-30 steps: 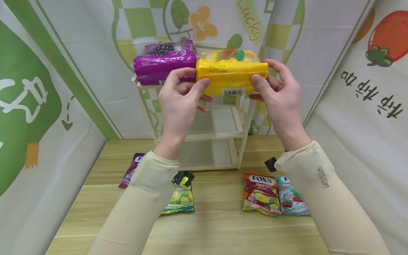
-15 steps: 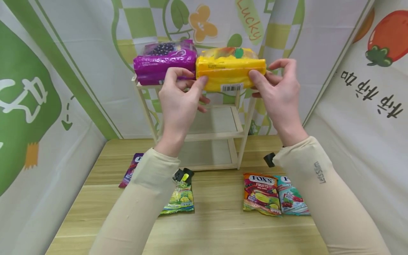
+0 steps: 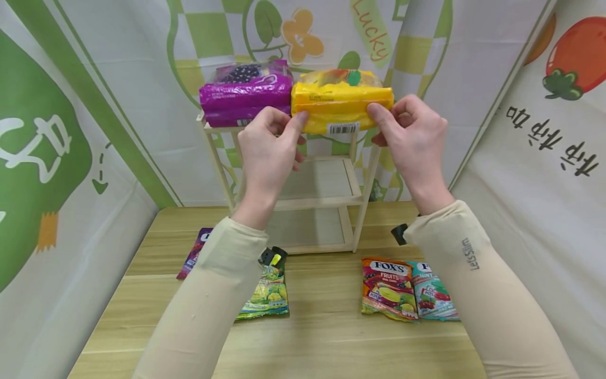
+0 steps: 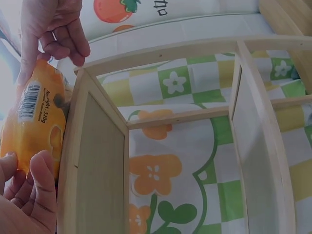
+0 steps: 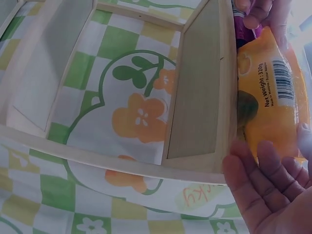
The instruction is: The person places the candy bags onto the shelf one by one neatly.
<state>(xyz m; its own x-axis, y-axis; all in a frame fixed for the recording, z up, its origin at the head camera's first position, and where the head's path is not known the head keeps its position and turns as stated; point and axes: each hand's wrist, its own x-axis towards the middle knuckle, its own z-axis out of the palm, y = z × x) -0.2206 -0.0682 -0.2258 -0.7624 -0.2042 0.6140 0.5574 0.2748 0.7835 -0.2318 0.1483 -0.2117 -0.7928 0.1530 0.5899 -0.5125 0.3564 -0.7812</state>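
The table (image 3: 322,345) carries the rack (image 3: 322,201), whose top tier bears a purple bag (image 3: 246,102) at the left and a yellow bag (image 3: 342,100) at the right, end to end. Also on the table lie a purple packet (image 3: 192,258), partly hidden, off the rack's front left corner, and a green packet (image 3: 271,295) before its front. Beyond the rack's front right corner lies an orange packet (image 3: 389,289), with a blue packet (image 3: 433,295) on its right side.
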